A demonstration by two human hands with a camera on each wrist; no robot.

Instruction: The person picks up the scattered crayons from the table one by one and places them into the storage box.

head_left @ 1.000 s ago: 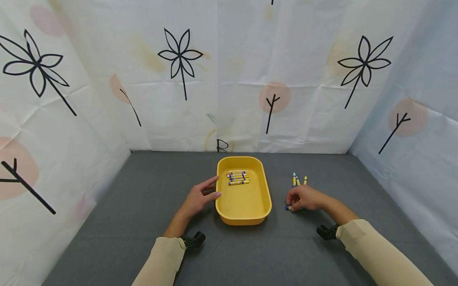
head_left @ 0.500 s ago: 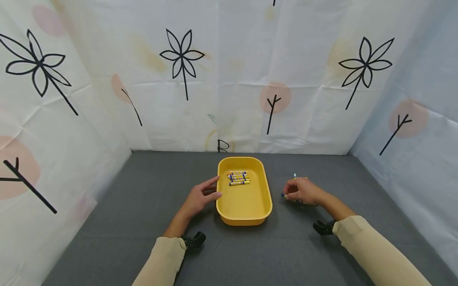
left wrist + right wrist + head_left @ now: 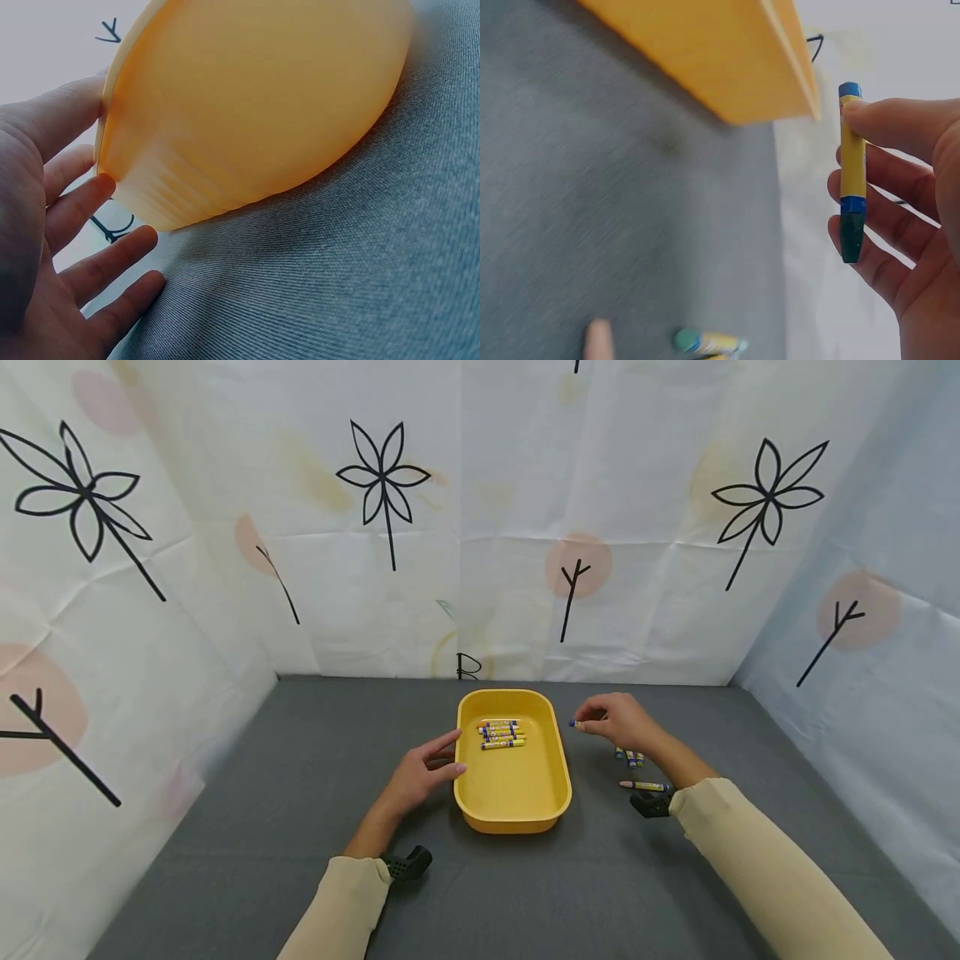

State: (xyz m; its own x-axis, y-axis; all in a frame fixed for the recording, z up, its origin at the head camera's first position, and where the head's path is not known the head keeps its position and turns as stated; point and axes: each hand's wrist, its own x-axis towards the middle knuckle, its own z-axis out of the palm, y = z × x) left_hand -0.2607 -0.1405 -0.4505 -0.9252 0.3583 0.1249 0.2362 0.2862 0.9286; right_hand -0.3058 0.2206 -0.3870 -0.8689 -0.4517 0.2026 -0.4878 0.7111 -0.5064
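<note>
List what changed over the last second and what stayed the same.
The right hand lifted a crayon off the grey mat and carried it back and left, up beside the yellow tray, uncovering the loose crayons. The left hand stayed against the tray's left side; the crayons in the tray did not move.

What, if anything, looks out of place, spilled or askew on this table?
Only a little. One crayon lies crosswise on the grey table, apart from the small cluster beside the right hand. The yellow tray sits flat, its crayons neatly side by side. No visible damage.
</note>
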